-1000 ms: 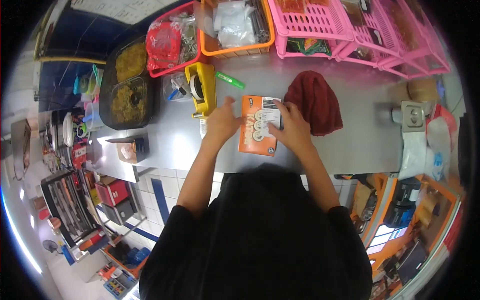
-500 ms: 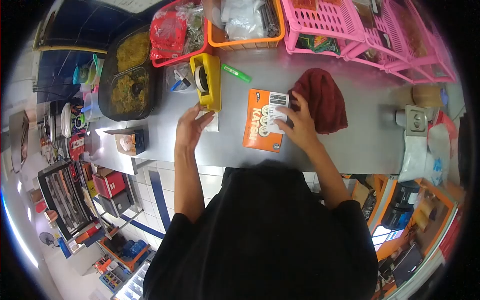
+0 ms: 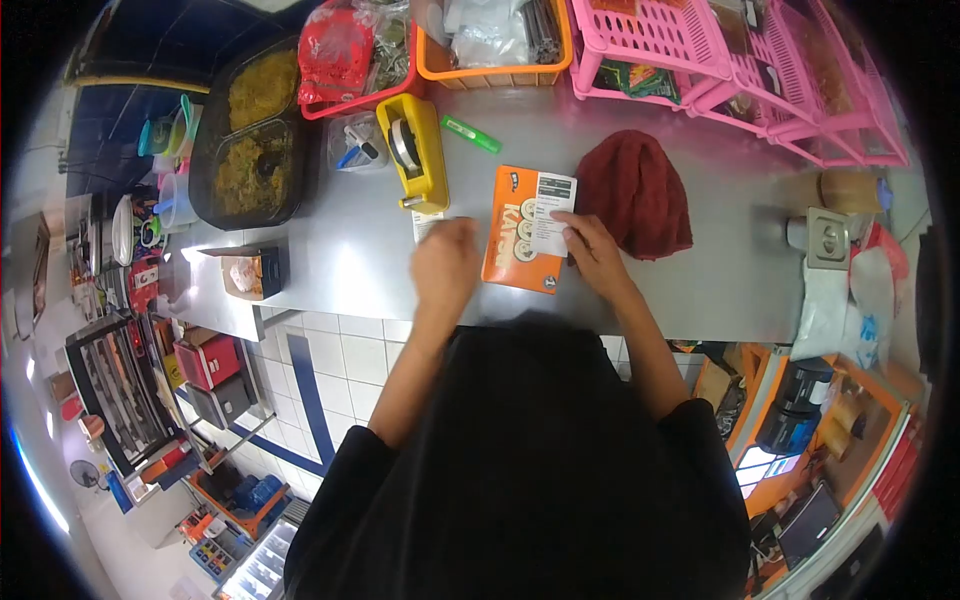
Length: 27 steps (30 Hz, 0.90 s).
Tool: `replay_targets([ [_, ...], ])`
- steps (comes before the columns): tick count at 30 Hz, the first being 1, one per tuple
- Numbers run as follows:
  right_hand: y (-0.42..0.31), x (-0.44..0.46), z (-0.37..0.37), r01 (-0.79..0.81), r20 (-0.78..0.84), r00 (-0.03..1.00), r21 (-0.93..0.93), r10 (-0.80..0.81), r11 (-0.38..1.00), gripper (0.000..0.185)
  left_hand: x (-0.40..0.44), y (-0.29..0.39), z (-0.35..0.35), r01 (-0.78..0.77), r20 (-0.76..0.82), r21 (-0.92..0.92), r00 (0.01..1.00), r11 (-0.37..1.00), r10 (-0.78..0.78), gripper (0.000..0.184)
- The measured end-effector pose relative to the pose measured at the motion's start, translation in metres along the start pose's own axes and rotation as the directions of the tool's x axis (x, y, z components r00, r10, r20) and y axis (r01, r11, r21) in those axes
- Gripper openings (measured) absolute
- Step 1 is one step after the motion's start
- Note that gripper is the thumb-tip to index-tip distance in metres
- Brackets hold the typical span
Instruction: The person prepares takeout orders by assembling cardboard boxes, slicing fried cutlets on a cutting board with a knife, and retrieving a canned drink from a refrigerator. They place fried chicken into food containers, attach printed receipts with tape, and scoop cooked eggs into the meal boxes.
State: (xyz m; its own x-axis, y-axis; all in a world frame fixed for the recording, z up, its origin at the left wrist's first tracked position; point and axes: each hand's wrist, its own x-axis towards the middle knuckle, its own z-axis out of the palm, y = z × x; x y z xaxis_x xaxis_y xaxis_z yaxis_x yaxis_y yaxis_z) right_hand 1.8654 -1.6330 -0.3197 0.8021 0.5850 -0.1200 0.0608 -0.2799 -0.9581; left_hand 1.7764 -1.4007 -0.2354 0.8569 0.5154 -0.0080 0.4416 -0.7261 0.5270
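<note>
An orange carton (image 3: 508,262) printed "KATSU" lies flat on the steel counter (image 3: 350,270). A white printed slip (image 3: 553,205) rests on its right side. My right hand (image 3: 597,258) pins the slip against the carton, fingertips pressed on the slip's right edge. To the carton's left, my left hand (image 3: 447,265) is smeared by motion; its fingers look drawn in, and anything between them is hidden. Just beyond it stands a yellow tape dispenser (image 3: 428,175) with a roll of tape (image 3: 403,145). Another white paper (image 3: 422,225) shows partly between dispenser and left hand.
A dark red cloth (image 3: 635,195) lies right of the carton, a green marker (image 3: 472,134) beyond it. Red (image 3: 355,103) and orange (image 3: 490,72) baskets and pink racks (image 3: 650,45) line the back. At left are a black food tray (image 3: 245,220) and a small open box (image 3: 268,272).
My left hand has moved right, from the dispenser's front end toward the carton. My right hand's fingers have drawn closer together on the slip. The dispenser has turned slightly.
</note>
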Motion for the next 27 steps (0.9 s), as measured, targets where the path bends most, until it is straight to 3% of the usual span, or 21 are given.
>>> replay_targets([
  [1, -0.002, -0.001, 0.003, 0.002, 0.004, 1.0, -0.002, -0.002, 1.0, 0.03, -0.004, 0.02, 0.0, 0.028, 0.167, -0.253, 0.986, 0.967, 0.016, 0.019],
  [2, -0.005, -0.002, 0.009, -0.031, -0.032, 0.999, 0.119, 0.035, 0.992, 0.031, -0.007, 0.026, 0.012, 0.191, 0.389, -0.455, 0.921, 0.87, 0.001, 0.02],
  [3, -0.008, -0.003, 0.013, -0.059, -0.061, 0.995, 0.239, 0.075, 0.969, 0.032, -0.008, 0.038, 0.019, 0.226, 0.499, -0.503, 0.864, 0.834, 0.066, 0.02],
  [7, 0.003, -0.005, 0.027, -0.041, -0.062, 0.996, 0.36, 0.067, 0.932, 0.032, -0.007, 0.056, 0.04, 0.234, 0.513, -0.432, 0.858, 0.871, 0.024, 0.025],
  [9, -0.001, -0.007, 0.03, -0.076, -0.063, 0.991, 0.473, 0.119, 0.878, 0.031, -0.005, 0.058, 0.039, 0.301, 0.528, -0.244, 0.839, 0.922, -0.134, 0.039],
  [10, -0.006, -0.007, 0.029, -0.073, -0.055, 0.992, 0.476, 0.113, 0.876, 0.031, -0.006, 0.056, 0.042, 0.304, 0.521, -0.24, 0.842, 0.922, -0.141, 0.039],
  [12, -0.01, -0.006, 0.029, 0.033, -0.124, 0.992, 0.285, 0.002, 0.958, 0.031, -0.01, 0.045, 0.042, 0.126, 0.469, -0.075, 0.88, 0.989, -0.077, 0.043],
  [13, -0.007, -0.007, 0.032, 0.039, -0.14, 0.99, 0.262, -0.002, 0.964, 0.033, -0.007, 0.038, 0.034, 0.234, 0.589, -0.147, 0.802, 0.961, -0.105, 0.045],
  [14, 0.001, -0.003, 0.037, 0.159, -0.222, 0.965, 0.071, -0.14, 0.985, 0.037, -0.009, 0.034, 0.023, 0.138, 0.544, -0.064, 0.835, 0.988, -0.082, 0.045],
  [16, 0.004, -0.006, 0.037, 0.064, -0.183, 0.983, 0.19, -0.029, 0.98, 0.041, 0.0, 0.008, 0.004, 0.091, 0.625, -0.083, 0.78, 0.992, -0.019, 0.036],
  [18, 0.004, -0.008, 0.031, -0.05, -0.096, 0.992, 0.317, 0.084, 0.947, 0.046, 0.026, -0.024, -0.016, 0.178, 0.594, -0.263, 0.805, 0.948, 0.013, 0.028],
  [19, 0.004, -0.008, 0.027, -0.138, -0.021, 0.987, 0.39, 0.159, 0.91, 0.05, 0.046, -0.02, -0.043, 0.363, 0.577, -0.215, 0.796, 0.907, -0.182, 0.021],
  [21, 0.004, -0.005, 0.021, -0.149, 0.013, 0.988, 0.377, 0.156, 0.914, 0.052, 0.084, -0.063, -0.061, 0.267, 0.245, -0.34, 0.951, 0.902, -0.19, 0.025],
  [22, 0.003, -0.004, 0.018, -0.162, 0.05, 0.987, 0.358, 0.155, 0.92, 0.055, 0.105, -0.073, -0.07, 0.345, 0.125, -0.307, 0.938, 0.887, -0.322, 0.031],
  [24, 0.006, -0.001, 0.016, -0.169, 0.076, 0.985, 0.382, 0.152, 0.909, 0.057, 0.147, -0.117, -0.06, 0.312, -0.123, -0.22, 0.931, 0.924, -0.344, 0.038],
  [27, 0.004, -0.001, 0.008, -0.146, 0.1, 0.988, 0.333, 0.119, 0.931, 0.06, 0.201, -0.163, -0.037, 0.369, -0.133, 0.086, 0.925, 0.925, -0.356, 0.052],
])
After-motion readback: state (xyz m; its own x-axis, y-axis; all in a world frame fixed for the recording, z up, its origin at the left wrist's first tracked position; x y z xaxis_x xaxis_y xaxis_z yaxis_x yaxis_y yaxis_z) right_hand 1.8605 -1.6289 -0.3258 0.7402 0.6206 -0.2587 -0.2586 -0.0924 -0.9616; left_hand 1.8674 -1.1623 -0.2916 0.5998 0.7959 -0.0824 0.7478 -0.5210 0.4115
